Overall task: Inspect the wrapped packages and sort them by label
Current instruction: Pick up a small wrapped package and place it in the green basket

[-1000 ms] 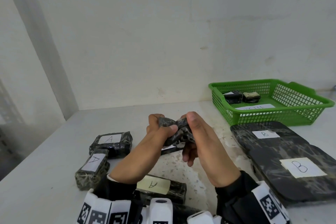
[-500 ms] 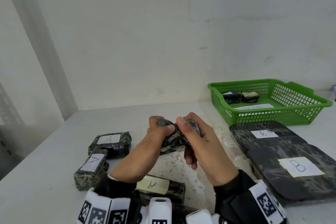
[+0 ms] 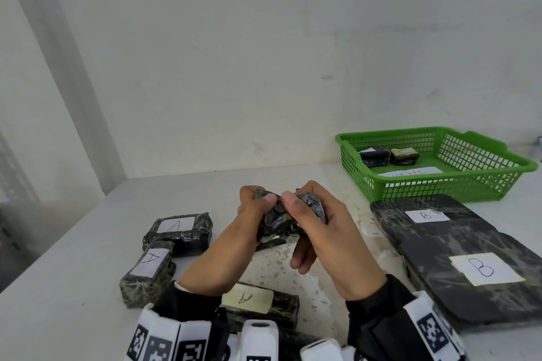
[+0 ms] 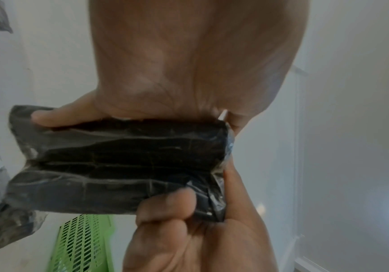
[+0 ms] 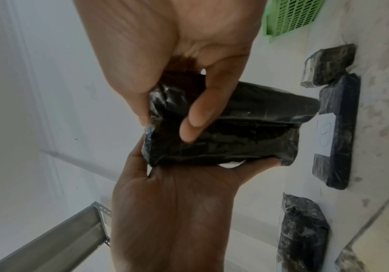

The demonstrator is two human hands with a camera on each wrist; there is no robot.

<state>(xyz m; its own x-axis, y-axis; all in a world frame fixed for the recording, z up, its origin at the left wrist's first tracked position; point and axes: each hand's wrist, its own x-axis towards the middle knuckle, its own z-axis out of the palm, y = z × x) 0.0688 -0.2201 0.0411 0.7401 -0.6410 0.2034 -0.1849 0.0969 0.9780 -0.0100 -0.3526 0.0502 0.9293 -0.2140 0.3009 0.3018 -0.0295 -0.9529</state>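
Note:
Both hands hold one small package (image 3: 280,218) in crinkled black wrap above the middle of the table. My left hand (image 3: 258,196) grips its left end, thumb on top. My right hand (image 3: 302,198) pinches the right end between thumb and fingers. In the left wrist view the package (image 4: 119,160) lies across my left palm, and right-hand fingers (image 4: 165,204) clamp its corner. The right wrist view shows the package (image 5: 235,132) with a sliver of white against the left palm. Its letter is hidden.
Three packages marked A (image 3: 179,231) (image 3: 148,271) (image 3: 258,302) lie at the left and near me. Two flat dark packages marked B (image 3: 425,231) (image 3: 469,296) lie at the right. Behind them a green basket (image 3: 425,187) holds two small packages. A slim package (image 3: 271,243) lies under my hands.
The package has been turned between my hands and has sunk slightly. My right thumb has come round onto its top, next to the left thumb.

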